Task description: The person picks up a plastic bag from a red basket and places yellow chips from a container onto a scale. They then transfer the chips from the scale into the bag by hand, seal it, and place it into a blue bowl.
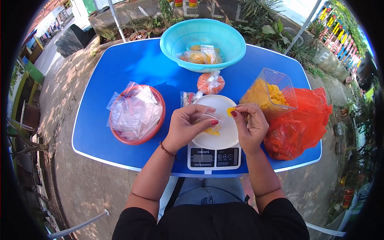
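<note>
Over a white kitchen scale (pixel 214 159), my left hand (pixel 186 126) is closed on a small clear zip bag (pixel 211 116). Yellow chips (pixel 213 131) show in the lower part of this bag, above the round white weighing plate (pixel 227 134). A single yellow chip (pixel 231 111) is pinched between the thumb and fingers of my right hand (pixel 253 127), just right of the bag's mouth. Beyond that hand, a clear plastic container (pixel 291 92) lies tilted with many yellow chips (pixel 276 95) inside. It leans against a red plastic bag (pixel 300 126).
A turquoise basin (pixel 234 40) at the back holds filled clear bags (pixel 202 56). In front of it sits a tied bag of orange bits (pixel 211 83), near a small packet (pixel 187 98). Flat zip bags (pixel 136 110) heap in a red basket (pixel 161 124) on the blue table (pixel 96 132).
</note>
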A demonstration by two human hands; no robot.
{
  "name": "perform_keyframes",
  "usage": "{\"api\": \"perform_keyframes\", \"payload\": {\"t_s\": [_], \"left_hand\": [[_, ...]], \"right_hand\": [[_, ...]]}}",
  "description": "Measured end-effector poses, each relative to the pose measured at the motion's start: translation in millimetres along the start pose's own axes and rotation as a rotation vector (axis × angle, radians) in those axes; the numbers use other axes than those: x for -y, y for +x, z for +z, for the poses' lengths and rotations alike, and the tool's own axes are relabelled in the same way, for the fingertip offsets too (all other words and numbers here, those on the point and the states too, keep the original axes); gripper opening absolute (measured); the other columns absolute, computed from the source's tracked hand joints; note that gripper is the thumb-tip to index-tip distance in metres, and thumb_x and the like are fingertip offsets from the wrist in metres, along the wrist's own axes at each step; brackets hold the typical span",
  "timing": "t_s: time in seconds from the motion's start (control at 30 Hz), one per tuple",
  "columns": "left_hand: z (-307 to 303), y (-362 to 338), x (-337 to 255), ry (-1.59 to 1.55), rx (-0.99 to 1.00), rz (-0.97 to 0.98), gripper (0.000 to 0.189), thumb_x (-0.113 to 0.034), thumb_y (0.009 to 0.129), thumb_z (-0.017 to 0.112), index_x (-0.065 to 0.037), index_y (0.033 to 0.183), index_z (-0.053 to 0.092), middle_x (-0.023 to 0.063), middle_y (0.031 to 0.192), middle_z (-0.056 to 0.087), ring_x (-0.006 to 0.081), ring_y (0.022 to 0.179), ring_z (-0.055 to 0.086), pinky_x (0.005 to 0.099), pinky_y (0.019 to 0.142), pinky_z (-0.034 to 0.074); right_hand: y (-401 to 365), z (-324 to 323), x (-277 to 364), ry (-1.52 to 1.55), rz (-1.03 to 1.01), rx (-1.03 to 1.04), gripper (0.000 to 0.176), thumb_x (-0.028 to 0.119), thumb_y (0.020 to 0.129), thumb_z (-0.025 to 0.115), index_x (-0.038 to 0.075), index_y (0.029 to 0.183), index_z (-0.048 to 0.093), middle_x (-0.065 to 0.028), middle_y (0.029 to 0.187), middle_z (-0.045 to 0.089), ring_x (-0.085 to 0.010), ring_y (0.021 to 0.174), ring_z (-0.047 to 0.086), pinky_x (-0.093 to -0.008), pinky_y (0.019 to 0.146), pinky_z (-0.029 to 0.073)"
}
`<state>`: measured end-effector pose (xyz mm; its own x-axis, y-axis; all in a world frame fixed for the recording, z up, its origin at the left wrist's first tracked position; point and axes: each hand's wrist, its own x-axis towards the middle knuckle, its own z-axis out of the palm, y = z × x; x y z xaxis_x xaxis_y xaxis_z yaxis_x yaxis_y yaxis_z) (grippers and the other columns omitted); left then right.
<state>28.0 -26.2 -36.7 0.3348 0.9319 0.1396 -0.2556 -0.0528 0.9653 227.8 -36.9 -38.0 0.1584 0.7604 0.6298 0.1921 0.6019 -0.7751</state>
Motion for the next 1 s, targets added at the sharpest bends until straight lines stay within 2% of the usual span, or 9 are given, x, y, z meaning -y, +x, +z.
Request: {"api": "perform_keyframes", "payload": {"t_s": [0.23, 0.33, 0.43, 0.53, 0.63, 0.73, 0.83, 0.93, 1.0], "left_hand": [[0.0, -1.2, 0.9, 0.089, 0.103, 0.022, 0.038, 0.003, 0.082, 0.077, 0.005, 0.117, 0.063, 0.0132, 0.107, 0.072, 0.0173, 0.099, 0.070, 0.0283, 0.086, 0.058], [-2.8, 0.4, 2.6, -0.026, 0.059, 0.031, 0.036, -0.002, 0.086, 0.074, 0.004, 0.120, 0.062, 0.0127, 0.109, 0.071, 0.0172, 0.099, 0.070, 0.0293, 0.087, 0.057], [-9.1, 1.7, 1.7, -0.131, -0.052, 0.055, 0.033, -0.008, 0.091, 0.070, 0.003, 0.121, 0.061, 0.0129, 0.111, 0.071, 0.0178, 0.100, 0.070, 0.0314, 0.088, 0.057], [-14.4, 4.1, 5.3, -0.246, -0.121, 0.070, 0.031, -0.012, 0.094, 0.067, 0.001, 0.122, 0.061, 0.0119, 0.112, 0.070, 0.0185, 0.100, 0.069, 0.0339, 0.088, 0.058], [-16.8, 4.3, 4.7, -0.303, -0.121, 0.046, 0.032, -0.011, 0.094, 0.066, 0.001, 0.122, 0.060, 0.0111, 0.110, 0.070, 0.0186, 0.100, 0.070, 0.0341, 0.087, 0.058], [-14.5, 5.0, 4.6, -0.281, -0.102, 0.038, 0.033, -0.011, 0.093, 0.067, 0.002, 0.123, 0.060, 0.0114, 0.109, 0.070, 0.0185, 0.099, 0.070, 0.0338, 0.086, 0.058], [-10.6, 3.9, 6.5, -0.227, -0.067, 0.032, 0.032, -0.011, 0.093, 0.068, 0.003, 0.121, 0.061, 0.0125, 0.109, 0.070, 0.0174, 0.099, 0.069, 0.0319, 0.085, 0.058], [-7.3, 2.5, 3.8, -0.147, -0.031, 0.031, 0.032, -0.009, 0.091, 0.071, 0.004, 0.119, 0.063, 0.0129, 0.107, 0.071, 0.0159, 0.097, 0.070, 0.0293, 0.085, 0.057], [-5.3, 0.4, 2.5, -0.035, -0.021, 0.022, 0.032, -0.007, 0.088, 0.074, 0.004, 0.117, 0.064, 0.0129, 0.107, 0.072, 0.0150, 0.096, 0.070, 0.0278, 0.085, 0.057]], "right_hand": [[13.8, -2.7, 9.1, -0.175, -0.316, 0.310, 0.017, 0.004, 0.081, 0.074, 0.002, 0.097, 0.069, -0.0061, 0.087, 0.068, -0.0173, 0.081, 0.058, -0.0276, 0.067, 0.044], [7.5, -3.4, 17.0, -0.083, 0.040, 0.190, 0.017, 0.007, 0.082, 0.073, 0.004, 0.099, 0.070, -0.0067, 0.093, 0.068, -0.0197, 0.084, 0.059, -0.0305, 0.071, 0.046], [15.4, -11.5, 14.4, -0.269, 0.120, 0.566, 0.021, 0.008, 0.079, 0.074, 0.005, 0.099, 0.071, -0.0071, 0.095, 0.065, -0.0233, 0.084, 0.060, -0.0326, 0.075, 0.048], [15.3, -9.7, 15.9, -0.432, -0.154, 0.725, 0.021, 0.007, 0.077, 0.074, 0.005, 0.098, 0.071, -0.0077, 0.094, 0.063, -0.0260, 0.084, 0.061, -0.0353, 0.075, 0.050], [12.4, -8.9, 8.7, -0.432, -0.115, 0.773, 0.018, 0.006, 0.077, 0.073, 0.004, 0.095, 0.070, -0.0087, 0.092, 0.062, -0.0279, 0.085, 0.062, -0.0371, 0.074, 0.052], [8.4, -5.9, 8.1, -0.403, -0.076, 0.738, 0.014, 0.004, 0.079, 0.071, 0.003, 0.093, 0.070, -0.0103, 0.090, 0.063, -0.0281, 0.083, 0.064, -0.0392, 0.073, 0.053], [7.5, -4.9, 1.9, -0.426, -0.158, 0.661, 0.014, 0.003, 0.080, 0.070, 0.002, 0.094, 0.070, -0.0111, 0.087, 0.064, -0.0290, 0.080, 0.064, -0.0402, 0.073, 0.054], [6.6, -5.8, -0.2, -0.445, -0.136, 0.580, 0.014, -0.001, 0.082, 0.068, 0.000, 0.095, 0.068, -0.0127, 0.086, 0.066, -0.0290, 0.078, 0.067, -0.0369, 0.072, 0.055], [9.4, -4.2, 5.4, -0.347, -0.131, 0.401, 0.015, -0.005, 0.082, 0.068, -0.001, 0.097, 0.068, -0.0127, 0.088, 0.068, -0.0276, 0.079, 0.069, -0.0341, 0.072, 0.055]]}}
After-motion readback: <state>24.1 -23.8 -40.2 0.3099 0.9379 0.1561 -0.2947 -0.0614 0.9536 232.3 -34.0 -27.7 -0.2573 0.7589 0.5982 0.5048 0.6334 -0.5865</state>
